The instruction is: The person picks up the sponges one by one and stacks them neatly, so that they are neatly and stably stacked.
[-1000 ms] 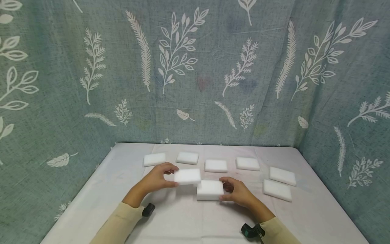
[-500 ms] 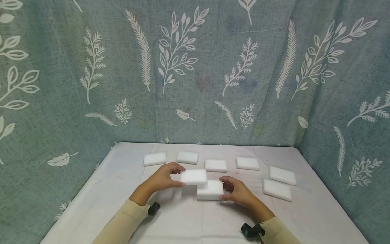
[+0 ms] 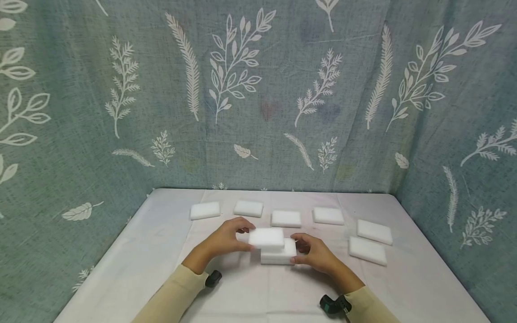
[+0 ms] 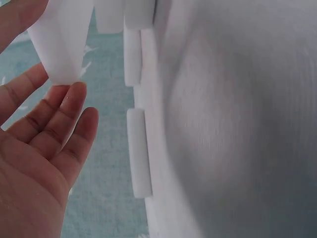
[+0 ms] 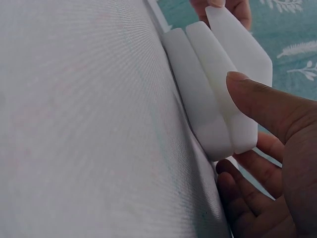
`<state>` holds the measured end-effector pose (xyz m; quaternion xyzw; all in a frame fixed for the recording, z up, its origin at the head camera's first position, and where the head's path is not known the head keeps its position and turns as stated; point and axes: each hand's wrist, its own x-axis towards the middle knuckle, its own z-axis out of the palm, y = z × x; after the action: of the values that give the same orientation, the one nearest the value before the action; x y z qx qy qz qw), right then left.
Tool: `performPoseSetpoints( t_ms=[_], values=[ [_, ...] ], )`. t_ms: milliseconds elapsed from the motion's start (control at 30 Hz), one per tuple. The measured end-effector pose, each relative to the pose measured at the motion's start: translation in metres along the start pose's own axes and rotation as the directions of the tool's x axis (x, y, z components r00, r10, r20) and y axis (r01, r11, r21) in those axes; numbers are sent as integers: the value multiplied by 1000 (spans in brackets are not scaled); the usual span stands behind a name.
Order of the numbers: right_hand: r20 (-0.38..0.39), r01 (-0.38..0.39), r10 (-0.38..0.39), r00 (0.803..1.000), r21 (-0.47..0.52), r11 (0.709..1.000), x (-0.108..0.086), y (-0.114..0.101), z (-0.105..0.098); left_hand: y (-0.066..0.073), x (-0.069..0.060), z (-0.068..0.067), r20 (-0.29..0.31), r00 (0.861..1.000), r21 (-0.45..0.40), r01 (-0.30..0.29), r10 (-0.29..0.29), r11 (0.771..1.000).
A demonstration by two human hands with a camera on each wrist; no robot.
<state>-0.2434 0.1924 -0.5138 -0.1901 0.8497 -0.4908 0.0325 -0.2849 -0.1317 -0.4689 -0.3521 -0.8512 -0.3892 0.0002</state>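
Note:
My left hand (image 3: 224, 238) pinches a white rectangular sponge (image 3: 266, 237) by its left end, thumb in front and fingers behind. This sponge hangs over the left part of a two-layer stack of similar white sponges (image 3: 278, 258) and hides some of its top. In the right wrist view the lower sponge (image 5: 195, 94) lies flat on the cloth and the upper sponge (image 5: 218, 74) sits on it. My right hand (image 3: 317, 256) grips the stack's right end; its thumb (image 5: 252, 96) presses the upper sponge's near side. Whether the raised sponge touches the stack I cannot tell.
Several more white sponges lie singly along the back of the white-covered table (image 3: 161, 215), one of them (image 3: 286, 219) just behind the stack. Two others, a far one (image 3: 374, 232) and a nearer one (image 3: 367, 251), lie close together at right. A patterned curtain (image 3: 258, 89) encloses the back and sides.
My left hand has carried its sponge rightward and slightly toward me, so it now covers more of the stack. My right hand and the stack have stayed in place.

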Motion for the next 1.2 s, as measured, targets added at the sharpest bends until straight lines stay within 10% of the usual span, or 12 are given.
performPoseSetpoints(
  t_ms=[1200],
  values=[
    [-15, 24, -24, 1000, 25, 999, -1, -7, 2, 17, 16, 23, 61, 998, 10, -7, 6, 1000]
  ],
)
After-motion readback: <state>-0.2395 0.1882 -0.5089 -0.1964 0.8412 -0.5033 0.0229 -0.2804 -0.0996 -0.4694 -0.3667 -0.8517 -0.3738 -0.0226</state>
